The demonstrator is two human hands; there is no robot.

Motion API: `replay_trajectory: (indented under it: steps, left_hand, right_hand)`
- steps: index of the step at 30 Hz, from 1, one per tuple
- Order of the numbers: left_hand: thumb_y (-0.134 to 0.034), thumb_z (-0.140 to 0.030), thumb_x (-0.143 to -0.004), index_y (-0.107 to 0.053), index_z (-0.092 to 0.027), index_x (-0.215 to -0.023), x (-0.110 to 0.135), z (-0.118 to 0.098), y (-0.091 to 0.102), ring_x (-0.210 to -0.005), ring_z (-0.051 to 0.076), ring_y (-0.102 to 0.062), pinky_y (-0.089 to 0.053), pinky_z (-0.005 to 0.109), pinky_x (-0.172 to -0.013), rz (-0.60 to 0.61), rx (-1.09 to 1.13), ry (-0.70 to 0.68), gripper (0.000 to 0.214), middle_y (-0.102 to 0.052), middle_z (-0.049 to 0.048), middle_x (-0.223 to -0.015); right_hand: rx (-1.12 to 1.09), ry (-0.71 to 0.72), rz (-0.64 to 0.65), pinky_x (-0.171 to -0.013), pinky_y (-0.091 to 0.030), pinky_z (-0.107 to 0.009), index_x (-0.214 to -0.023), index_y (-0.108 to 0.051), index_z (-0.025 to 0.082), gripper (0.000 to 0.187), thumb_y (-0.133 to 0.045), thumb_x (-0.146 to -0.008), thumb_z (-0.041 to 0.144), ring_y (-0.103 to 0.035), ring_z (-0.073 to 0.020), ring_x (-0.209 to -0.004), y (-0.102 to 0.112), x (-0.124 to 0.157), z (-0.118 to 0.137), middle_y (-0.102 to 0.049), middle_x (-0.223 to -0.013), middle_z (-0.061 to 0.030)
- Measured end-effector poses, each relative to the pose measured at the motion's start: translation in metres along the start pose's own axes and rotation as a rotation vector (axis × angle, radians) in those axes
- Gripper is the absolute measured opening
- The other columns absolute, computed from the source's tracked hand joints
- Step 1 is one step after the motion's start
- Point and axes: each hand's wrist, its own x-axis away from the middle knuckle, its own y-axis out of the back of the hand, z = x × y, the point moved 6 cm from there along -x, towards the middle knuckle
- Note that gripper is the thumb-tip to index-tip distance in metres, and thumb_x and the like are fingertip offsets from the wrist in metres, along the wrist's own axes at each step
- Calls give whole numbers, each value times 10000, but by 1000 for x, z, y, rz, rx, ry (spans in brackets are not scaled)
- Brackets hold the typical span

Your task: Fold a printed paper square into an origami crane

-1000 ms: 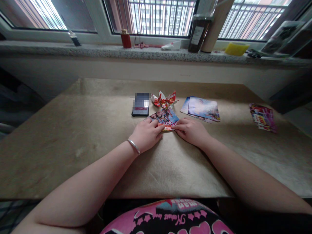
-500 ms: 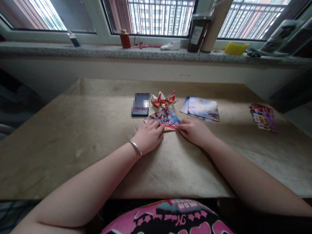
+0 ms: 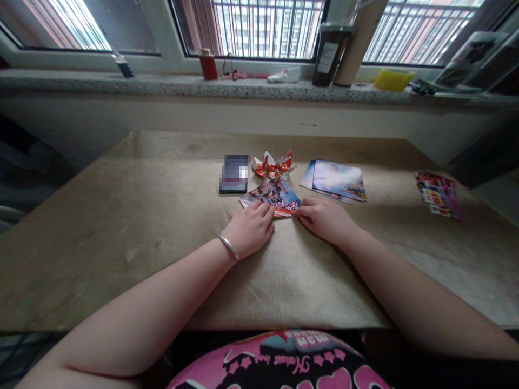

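A pink-and-black printed shirt (image 3: pixel 279 359) is showing below the near edge of the table (image 3: pixel 121 232). The left hand (image 3: pixel 252 228), with a silver bracelet (image 3: pixel 228 248) circling its wrist, is resting palm down, its fingers nearly straight and lying over the lower left edge of a folded printed paper (image 3: pixel 275 195) without gripping it. The right hand (image 3: pixel 326 217) is keeping its fingers bunched at the paper's lower right corner; whether they are pinching or only pressing, one cannot tell. The paper is lying flat on the table between the two hands. Just beyond it, a red-and-white folded paper piece (image 3: pixel 271 166) is standing with its points up, a phone (image 3: pixel 234 178) lying to its left. Overlapping printed sheets (image 3: pixel 339 178) are lying to the right, and purple-red printed papers (image 3: pixel 438 195) farther right. Behind, a red bottle (image 3: pixel 208 67) is standing on the windowsill (image 3: pixel 162 86).
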Motion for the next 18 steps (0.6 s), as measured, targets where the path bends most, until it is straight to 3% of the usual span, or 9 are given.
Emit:
replay_trajectory:
  steps: [5,10,18]
  left_hand:
    - [-417,-304,-915,-509,-81,-1219,1,0,-1,-1075,255,-469,-422,383,-937,-10,21,-9,389,-560,138,-1101]
    - [-343,-313,-945,-477,-172,-1296,1,0,0,-1077,247,-461,-420,388,-934,-28,27,-26,401,-559,110,-1096]
    - [-407,-343,-917,-478,-207,-1299,2,1,0,-1100,247,-445,-401,392,-959,-30,23,-21,412,-539,99,-1122]
  right_hand:
    - [0,1,3,-678,-386,-265,-883,-725,222,231,-494,-875,225,-579,-167,-784,0,0,1,-662,-847,-55]
    - [-31,-3,20,-686,-400,-263,-922,-725,232,233,-498,-872,220,-592,-169,-799,2,0,0,-668,-858,-48]
    - [-111,4,34,-693,-426,-261,-920,-731,246,234,-518,-845,186,-607,-159,-786,5,3,-16,-680,-881,-42]
